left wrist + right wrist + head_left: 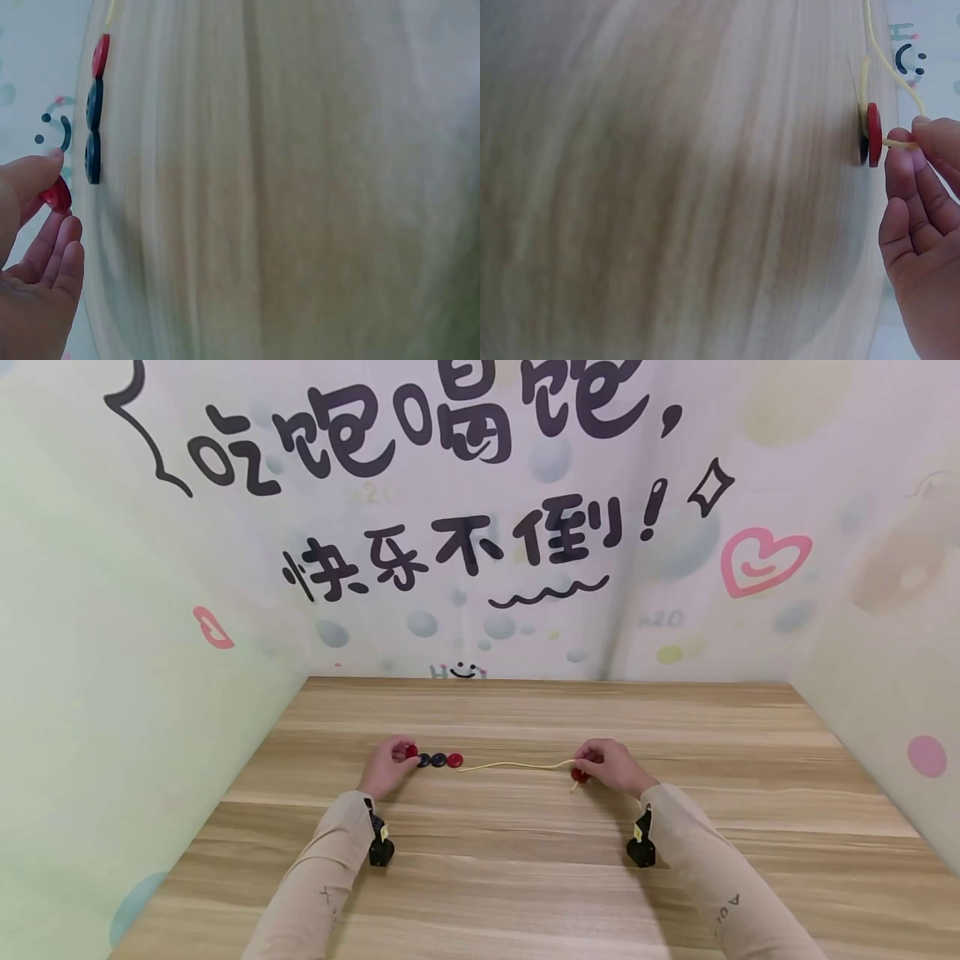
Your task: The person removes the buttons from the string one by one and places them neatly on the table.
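My left hand [386, 768] pinches a red button [58, 196] between thumb and fingers, lifted off the table at the left end of a short row. That row, lying flat, has two dark blue buttons [439, 760] and a red button [455, 761]. On the right, my right hand [609, 765] pinches a yellow cord [517, 765] between thumb and forefinger. Another red button [874, 135] is threaded on the cord just below those fingertips, with a dark edge behind it. A short tail of cord pokes out past this button.
The wood-grain table [510, 877] runs back to a printed white wall cloth [450, 635], with cloth at both sides too. A small black camera sits on each wrist. The cord's free left end lies close to the row's red button.
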Demonstrator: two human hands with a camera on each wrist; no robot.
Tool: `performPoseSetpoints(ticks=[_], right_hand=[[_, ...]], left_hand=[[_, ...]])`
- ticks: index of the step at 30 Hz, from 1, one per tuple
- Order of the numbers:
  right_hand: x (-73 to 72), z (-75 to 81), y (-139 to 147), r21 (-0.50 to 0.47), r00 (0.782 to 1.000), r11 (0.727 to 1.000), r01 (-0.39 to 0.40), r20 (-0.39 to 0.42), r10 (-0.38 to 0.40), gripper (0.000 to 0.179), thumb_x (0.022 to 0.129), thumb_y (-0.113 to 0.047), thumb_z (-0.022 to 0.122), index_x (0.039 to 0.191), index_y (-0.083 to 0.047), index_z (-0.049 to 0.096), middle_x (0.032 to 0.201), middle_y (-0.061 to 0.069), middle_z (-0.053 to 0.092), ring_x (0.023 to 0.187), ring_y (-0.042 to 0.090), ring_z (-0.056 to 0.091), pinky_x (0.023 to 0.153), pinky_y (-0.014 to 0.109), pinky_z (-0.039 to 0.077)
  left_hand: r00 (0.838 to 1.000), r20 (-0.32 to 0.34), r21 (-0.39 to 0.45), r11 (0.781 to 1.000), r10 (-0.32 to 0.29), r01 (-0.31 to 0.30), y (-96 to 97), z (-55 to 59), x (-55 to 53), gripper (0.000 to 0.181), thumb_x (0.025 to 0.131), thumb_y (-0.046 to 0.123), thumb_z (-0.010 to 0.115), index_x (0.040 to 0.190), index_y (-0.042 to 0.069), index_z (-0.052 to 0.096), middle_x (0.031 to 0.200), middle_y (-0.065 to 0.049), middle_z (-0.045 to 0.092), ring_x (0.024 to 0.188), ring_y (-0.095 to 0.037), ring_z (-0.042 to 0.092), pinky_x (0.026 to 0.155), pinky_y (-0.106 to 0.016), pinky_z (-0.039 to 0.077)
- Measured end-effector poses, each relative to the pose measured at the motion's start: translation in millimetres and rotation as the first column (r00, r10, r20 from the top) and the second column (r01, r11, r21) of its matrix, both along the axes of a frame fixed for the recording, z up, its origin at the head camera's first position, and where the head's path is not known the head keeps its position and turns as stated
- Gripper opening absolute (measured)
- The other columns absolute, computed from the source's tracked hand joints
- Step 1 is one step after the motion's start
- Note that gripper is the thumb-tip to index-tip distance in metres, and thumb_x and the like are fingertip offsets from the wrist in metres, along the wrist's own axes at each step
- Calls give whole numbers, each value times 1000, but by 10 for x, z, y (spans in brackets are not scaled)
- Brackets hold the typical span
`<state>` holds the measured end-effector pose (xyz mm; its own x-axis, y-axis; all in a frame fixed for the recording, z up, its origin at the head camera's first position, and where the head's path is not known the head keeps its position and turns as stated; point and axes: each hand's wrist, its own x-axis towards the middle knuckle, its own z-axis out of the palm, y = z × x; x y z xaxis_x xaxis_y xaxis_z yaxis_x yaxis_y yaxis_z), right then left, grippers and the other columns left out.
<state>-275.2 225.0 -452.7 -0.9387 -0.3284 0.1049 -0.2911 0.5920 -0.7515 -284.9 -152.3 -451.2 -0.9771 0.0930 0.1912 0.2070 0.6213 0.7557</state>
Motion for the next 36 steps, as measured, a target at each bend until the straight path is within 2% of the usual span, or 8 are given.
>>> performPoseSetpoints(ticks=[5,11,13,17,23,36], right_hand=[[3,3,0,10,1000,1000,8,3,-8,4,83,-6,61,81,-3,61,73,5,62,65,15,55,56,24,44],[10,10,-10,-1,1000,1000,-3,-1,3,4,82,-6,61,80,-3,61,72,5,62,65,17,56,57,26,44],[16,9,-3,-24,999,999,-33,-29,32,6,83,-9,61,79,-4,61,71,4,62,64,15,56,55,25,44],[10,6,0,-40,999,998,-39,-26,38,7,84,-11,60,79,-5,61,71,3,61,64,13,55,56,24,44],[-1,1,-25,0,1000,1000,9,15,-9,4,83,-5,59,81,-1,60,74,7,62,66,18,56,56,24,44],[-7,-11,-27,7,1000,1000,-2,6,2,4,83,-5,59,81,-3,61,74,6,62,66,16,55,58,25,44]], left_hand=[[1000,-22,-69,997,21,-22,-53,-48,-15,29,75,0,67,101,-9,59,87,-18,60,78,-27,54,71,-36,44],[1000,18,-71,997,25,-24,-68,-70,-17,32,76,1,66,105,-10,58,93,-21,60,81,-28,55,73,-38,45],[999,20,-83,996,24,-23,-72,-79,-18,31,76,1,66,105,-10,58,94,-21,60,82,-27,55,73,-38,45],[999,28,-99,995,35,-32,-75,-103,-24,30,77,1,66,104,-9,59,97,-21,60,84,-27,54,74,-39,45],[998,42,-95,995,46,-42,-62,-103,-34,31,77,1,66,104,-9,59,98,-21,59,84,-28,53,74,-39,43],[996,68,-64,996,60,-55,-37,-73,-18,32,77,1,66,106,-10,58,100,-22,58,86,-29,52,76,-40,43]])
